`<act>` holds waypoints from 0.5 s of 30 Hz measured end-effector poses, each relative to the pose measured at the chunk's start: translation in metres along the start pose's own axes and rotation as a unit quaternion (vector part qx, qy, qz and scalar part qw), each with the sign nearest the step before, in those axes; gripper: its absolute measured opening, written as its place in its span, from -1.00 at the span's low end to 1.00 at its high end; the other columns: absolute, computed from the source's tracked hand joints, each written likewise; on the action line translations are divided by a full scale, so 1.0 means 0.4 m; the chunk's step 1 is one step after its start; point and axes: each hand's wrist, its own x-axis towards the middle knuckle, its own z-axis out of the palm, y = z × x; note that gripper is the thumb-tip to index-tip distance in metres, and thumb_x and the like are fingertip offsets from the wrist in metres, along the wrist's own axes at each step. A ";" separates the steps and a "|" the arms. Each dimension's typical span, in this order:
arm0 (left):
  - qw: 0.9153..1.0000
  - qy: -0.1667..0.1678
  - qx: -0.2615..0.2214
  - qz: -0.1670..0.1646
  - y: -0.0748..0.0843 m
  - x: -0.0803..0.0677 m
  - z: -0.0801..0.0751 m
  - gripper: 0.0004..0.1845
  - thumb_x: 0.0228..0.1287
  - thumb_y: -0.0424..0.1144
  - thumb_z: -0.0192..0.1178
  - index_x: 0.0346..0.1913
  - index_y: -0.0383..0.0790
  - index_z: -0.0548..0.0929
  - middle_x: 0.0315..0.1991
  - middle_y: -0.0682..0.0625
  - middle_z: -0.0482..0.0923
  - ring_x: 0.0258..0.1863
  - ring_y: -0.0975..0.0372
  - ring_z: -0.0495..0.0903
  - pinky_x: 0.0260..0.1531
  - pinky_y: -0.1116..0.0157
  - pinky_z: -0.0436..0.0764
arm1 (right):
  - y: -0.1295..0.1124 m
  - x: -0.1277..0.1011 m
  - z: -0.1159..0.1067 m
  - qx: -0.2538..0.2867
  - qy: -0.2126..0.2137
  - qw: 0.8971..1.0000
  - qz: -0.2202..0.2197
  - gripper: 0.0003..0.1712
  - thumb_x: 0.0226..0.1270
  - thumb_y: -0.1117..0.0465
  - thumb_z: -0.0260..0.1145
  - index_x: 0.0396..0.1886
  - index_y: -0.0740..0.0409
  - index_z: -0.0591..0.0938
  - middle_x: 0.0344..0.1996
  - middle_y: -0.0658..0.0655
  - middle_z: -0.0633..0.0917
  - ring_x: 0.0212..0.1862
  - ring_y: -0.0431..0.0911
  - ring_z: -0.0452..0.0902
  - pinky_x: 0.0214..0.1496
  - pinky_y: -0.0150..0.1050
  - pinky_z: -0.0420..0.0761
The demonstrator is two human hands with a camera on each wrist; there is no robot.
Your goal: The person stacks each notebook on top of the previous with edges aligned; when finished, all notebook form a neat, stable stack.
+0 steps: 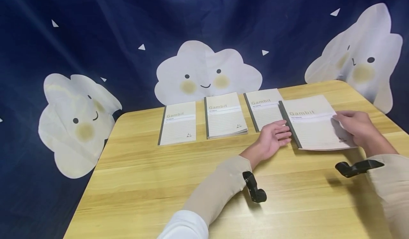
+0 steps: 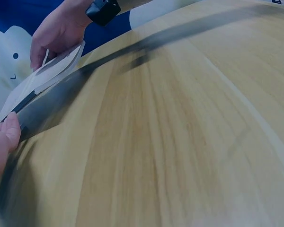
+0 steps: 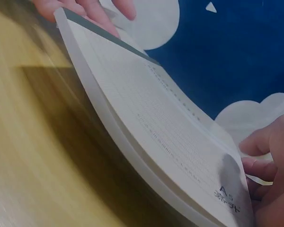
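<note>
Notebook (image 1: 314, 123) lifted off table (image 1: 159, 175): R hand (image 1: 356, 125) grips edge, L hand (image 1: 271, 139) flat, touching spine.

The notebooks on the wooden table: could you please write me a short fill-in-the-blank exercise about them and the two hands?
1. In total, ____ notebooks lie on the table.
2. The right hand grips the notebook nearest the table's ____ edge.
3. The cover of that lifted notebook bears the printed word ____.
4. The left hand touches the lifted notebook's dark ____.

Missing words: four; right; Gambit; spine
</note>
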 end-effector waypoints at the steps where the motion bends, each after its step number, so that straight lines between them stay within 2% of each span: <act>1: 1.000 0.003 0.003 0.004 0.004 0.000 -0.004 -0.45 0.19 -0.30 -0.08 0.26 -0.42 0.34 0.21 -0.39 0.33 0.24 -0.22 0.29 0.27 -0.09 0.26 | -0.003 0.001 0.005 0.010 -0.001 1.000 -0.003 -0.63 0.38 -0.04 0.03 0.09 -0.01 0.39 -0.51 -0.14 0.47 -0.51 -0.21 0.45 -0.50 -0.13 0.59; 2: 1.000 0.007 0.006 0.008 0.008 0.000 -0.008 -0.46 0.19 -0.30 -0.08 0.26 -0.42 0.35 0.19 -0.37 0.35 0.23 -0.21 0.30 0.26 -0.08 0.27 | -0.007 0.003 0.011 0.015 0.000 1.000 -0.009 -0.66 0.39 0.01 0.03 0.08 -0.01 0.40 -0.52 -0.18 0.48 -0.49 -0.24 0.45 -0.48 -0.17 0.58; 6: 0.999 0.020 0.021 0.023 0.025 -0.001 -0.028 -0.48 0.20 -0.34 -0.08 0.25 -0.43 0.36 0.15 -0.33 0.41 0.18 -0.17 0.38 0.23 -0.06 0.33 | -0.022 0.013 0.040 0.019 0.012 0.999 -0.040 -0.54 0.39 0.15 0.03 0.20 0.27 0.37 -0.53 -0.39 0.46 -0.43 -0.41 0.41 -0.41 -0.41 0.53; 9: 0.998 0.035 0.046 0.037 0.039 -0.003 -0.043 -0.53 0.22 -0.41 -0.03 0.23 -0.42 0.40 0.09 -0.26 0.48 0.07 -0.07 0.49 0.17 0.01 0.43 | -0.034 0.018 0.065 0.027 0.022 0.998 -0.057 -0.41 0.38 0.21 0.03 0.27 0.53 0.26 -0.53 -0.46 0.44 -0.41 -0.48 0.39 -0.39 -0.54 0.48; 12: 0.994 0.051 0.081 0.052 0.049 -0.004 -0.056 -0.54 0.17 -0.51 0.06 0.19 -0.40 0.44 0.00 -0.17 0.53 -0.13 0.09 0.57 -0.01 0.20 0.58 | -0.045 0.020 0.088 0.043 0.032 0.997 -0.060 -0.45 0.37 0.23 0.05 0.25 0.50 0.30 -0.53 -0.46 0.45 -0.41 -0.50 0.38 -0.38 -0.58 0.47; 15: 0.989 0.072 0.112 0.064 0.057 -0.007 -0.069 -0.52 0.10 -0.57 0.11 0.15 -0.38 0.49 -0.07 -0.08 0.56 -0.30 0.20 0.55 -0.20 0.37 0.61 | -0.056 0.020 0.112 0.056 0.034 0.996 -0.056 -0.44 0.37 0.23 0.06 0.27 0.49 0.29 -0.51 -0.43 0.45 -0.39 -0.50 0.37 -0.36 -0.59 0.46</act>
